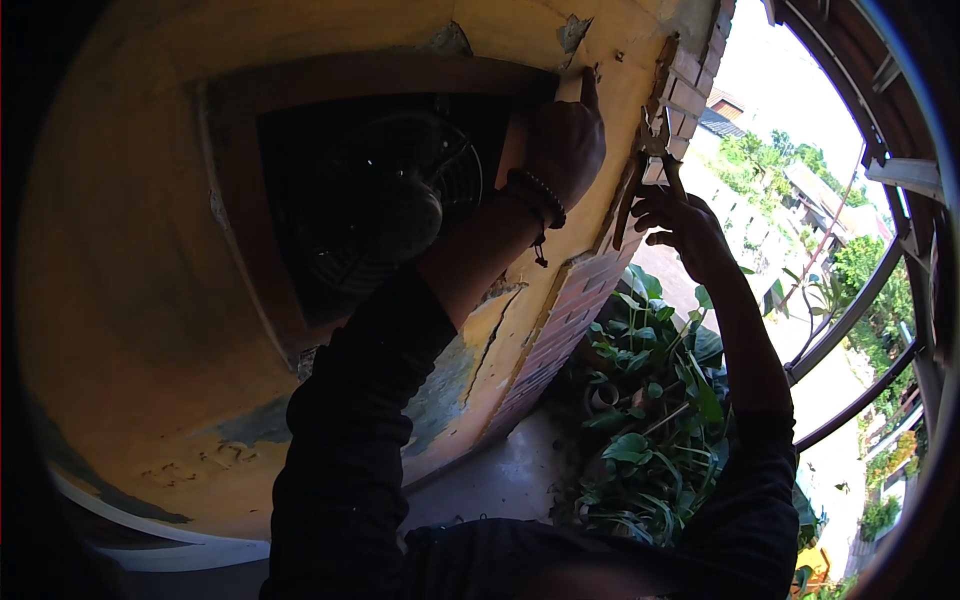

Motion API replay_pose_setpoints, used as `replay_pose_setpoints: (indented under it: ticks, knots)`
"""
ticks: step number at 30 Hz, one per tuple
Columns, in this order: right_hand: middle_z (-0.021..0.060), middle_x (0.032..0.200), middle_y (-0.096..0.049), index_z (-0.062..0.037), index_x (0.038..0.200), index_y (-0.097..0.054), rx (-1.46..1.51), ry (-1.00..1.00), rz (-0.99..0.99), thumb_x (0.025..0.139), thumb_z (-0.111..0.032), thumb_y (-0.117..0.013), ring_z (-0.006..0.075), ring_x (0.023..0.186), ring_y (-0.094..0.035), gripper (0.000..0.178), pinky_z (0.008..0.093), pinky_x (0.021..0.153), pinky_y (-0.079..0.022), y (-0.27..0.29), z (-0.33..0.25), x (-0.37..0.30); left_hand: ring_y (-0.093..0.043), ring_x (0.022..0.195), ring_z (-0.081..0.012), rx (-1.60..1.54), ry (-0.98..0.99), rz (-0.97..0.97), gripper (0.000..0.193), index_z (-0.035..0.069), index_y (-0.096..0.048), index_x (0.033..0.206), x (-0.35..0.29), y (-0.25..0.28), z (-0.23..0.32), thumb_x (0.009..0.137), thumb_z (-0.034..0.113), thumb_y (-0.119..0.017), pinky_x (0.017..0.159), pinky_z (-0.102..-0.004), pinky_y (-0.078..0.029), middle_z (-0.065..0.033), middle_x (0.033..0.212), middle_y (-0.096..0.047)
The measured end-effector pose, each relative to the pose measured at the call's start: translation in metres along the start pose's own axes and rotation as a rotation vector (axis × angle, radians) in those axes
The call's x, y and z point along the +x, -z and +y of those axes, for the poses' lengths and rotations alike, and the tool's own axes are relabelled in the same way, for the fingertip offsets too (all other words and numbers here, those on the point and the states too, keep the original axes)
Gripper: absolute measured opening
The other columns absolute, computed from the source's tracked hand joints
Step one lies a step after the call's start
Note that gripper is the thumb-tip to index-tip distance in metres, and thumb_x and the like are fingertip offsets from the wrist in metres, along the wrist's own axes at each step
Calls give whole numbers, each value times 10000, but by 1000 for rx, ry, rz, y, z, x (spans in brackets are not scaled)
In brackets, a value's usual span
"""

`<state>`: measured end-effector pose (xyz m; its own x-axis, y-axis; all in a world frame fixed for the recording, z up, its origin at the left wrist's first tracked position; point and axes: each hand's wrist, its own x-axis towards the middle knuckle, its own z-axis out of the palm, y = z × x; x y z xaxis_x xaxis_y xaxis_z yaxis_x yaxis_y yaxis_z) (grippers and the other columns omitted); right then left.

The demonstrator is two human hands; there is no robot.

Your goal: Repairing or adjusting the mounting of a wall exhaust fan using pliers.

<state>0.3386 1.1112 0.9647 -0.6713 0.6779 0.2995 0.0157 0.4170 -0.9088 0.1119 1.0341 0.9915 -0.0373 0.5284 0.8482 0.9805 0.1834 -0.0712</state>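
My left hand (566, 150) is raised against the yellow wall (130, 300), just right of a framed opening. Its index finger is stretched upward, the tip at a small dark spot on the wall; the thumb and other fingers are mostly hidden behind the back of the hand. A beaded bracelet (538, 197) circles that wrist. Beside the wall's corner, my right hand (685, 225) grips a pair of pliers (655, 140) by the handles. The handles are spread, and the jaws point up near the brick edging (690, 85).
A dark fan (400, 200) sits within the brown wooden frame (240, 170). Plaster is cracked and peeling around it. Leafy plants (640, 420) grow below the corner on the right. Curved metal bars (850, 320) stand at the far right, with bright greenery beyond.
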Motion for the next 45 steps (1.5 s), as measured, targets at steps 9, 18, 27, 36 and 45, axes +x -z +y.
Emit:
replay_pose_setpoints:
  ticks: [9,18,27,36,45]
  knots:
    - [151,1270,-674,7,1433,-495,227,99,-125,1058,-313,-516,247,1101,-684,493,400,938,-556,-28,9,15,-676,617,-282,-92,-53,101,622,-28,-406,1501,-15,-10,-16,983,261,-592,621,-420,-555,-132,685,-682]
    - [43,811,-662,-28,1033,-625,-14,135,183,1039,-312,-594,125,709,-667,286,291,612,-519,-71,21,46,-705,816,-339,-507,112,1,390,3,-658,1221,-35,-22,-9,948,282,-664,758,-446,-552,-187,872,-713]
    - [53,723,-668,-13,1024,-652,-151,390,506,1025,-303,-623,112,587,-645,291,270,520,-493,-99,23,74,-605,1021,-328,-225,-4,475,316,66,-551,1259,-36,-34,-26,944,77,-571,848,-447,-484,-144,1070,-602]
    - [54,706,-671,-30,991,-671,-212,371,477,1000,-346,-651,124,613,-670,317,288,569,-521,-100,30,87,-543,1094,-279,-102,29,447,336,104,-524,1337,-45,-65,-30,1005,149,-498,862,-451,-412,-108,1121,-565]
    - [49,718,-650,-6,1059,-674,-110,399,320,1038,-205,-588,107,585,-630,219,283,492,-484,-88,34,99,-489,1259,-327,-159,2,368,515,55,-474,1445,-46,-74,-27,944,161,-516,953,-479,-398,-174,1325,-526]
